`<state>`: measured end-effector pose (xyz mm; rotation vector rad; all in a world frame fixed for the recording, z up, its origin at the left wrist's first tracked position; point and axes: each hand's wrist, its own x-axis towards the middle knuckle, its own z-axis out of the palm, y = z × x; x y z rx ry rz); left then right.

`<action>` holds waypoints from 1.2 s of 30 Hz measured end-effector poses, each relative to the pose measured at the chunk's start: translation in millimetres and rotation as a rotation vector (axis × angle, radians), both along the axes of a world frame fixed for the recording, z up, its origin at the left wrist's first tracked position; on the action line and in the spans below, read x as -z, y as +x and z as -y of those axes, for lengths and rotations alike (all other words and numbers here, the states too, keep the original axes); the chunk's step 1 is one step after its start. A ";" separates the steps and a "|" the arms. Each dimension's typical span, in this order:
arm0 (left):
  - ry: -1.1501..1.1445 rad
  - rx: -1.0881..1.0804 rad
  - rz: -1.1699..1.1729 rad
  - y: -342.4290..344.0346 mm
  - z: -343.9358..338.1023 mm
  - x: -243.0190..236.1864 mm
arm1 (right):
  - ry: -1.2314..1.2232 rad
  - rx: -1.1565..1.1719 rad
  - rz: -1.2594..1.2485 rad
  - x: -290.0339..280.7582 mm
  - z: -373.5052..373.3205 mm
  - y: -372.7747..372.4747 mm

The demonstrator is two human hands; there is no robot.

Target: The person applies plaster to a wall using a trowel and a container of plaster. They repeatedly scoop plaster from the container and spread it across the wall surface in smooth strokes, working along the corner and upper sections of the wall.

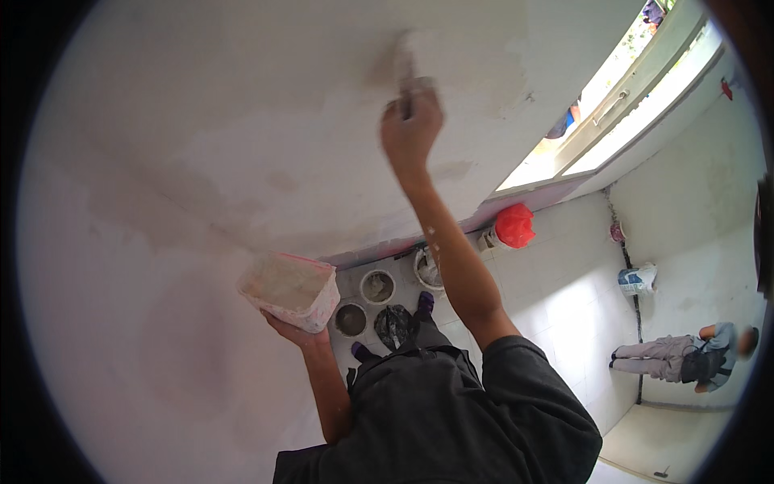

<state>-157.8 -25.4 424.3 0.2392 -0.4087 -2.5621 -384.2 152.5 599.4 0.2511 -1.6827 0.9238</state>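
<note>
My left hand [300, 329] supports a pale, pink-smeared rectangular tub [316, 305] from below, its fingers closed around the underside. Inside the tub lies an off-white, paste-like material. My right arm reaches up to the wall [266, 97], which has patchy grey-beige and white areas. In my right hand [413, 129] is a narrow hand tool [406, 56] with a pale end, held close to or against the wall. Motion blurs the tool, so I cannot tell whether it is a brush or a putty knife, nor whether it touches.
Round buckets [377, 287] and a black plastic bag [393, 326] stand by my feet. A red plastic bag covers a bucket [514, 226] below the window [597, 121]. Toward the right are a white-and-blue bucket [637, 280] and another person [709, 355] standing.
</note>
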 end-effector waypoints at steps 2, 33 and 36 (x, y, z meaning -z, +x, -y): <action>0.026 -0.001 -0.001 7.3 2.0 3.2 | 0.022 -0.270 0.114 -8.9 21.4 36.2; -0.029 -0.092 -0.097 68.8 49.3 10.4 | 0.154 0.050 0.045 66.5 39.1 59.2; -0.018 -0.136 -0.040 76.1 48.5 30.9 | -0.675 -0.298 0.118 27.1 -104.8 40.7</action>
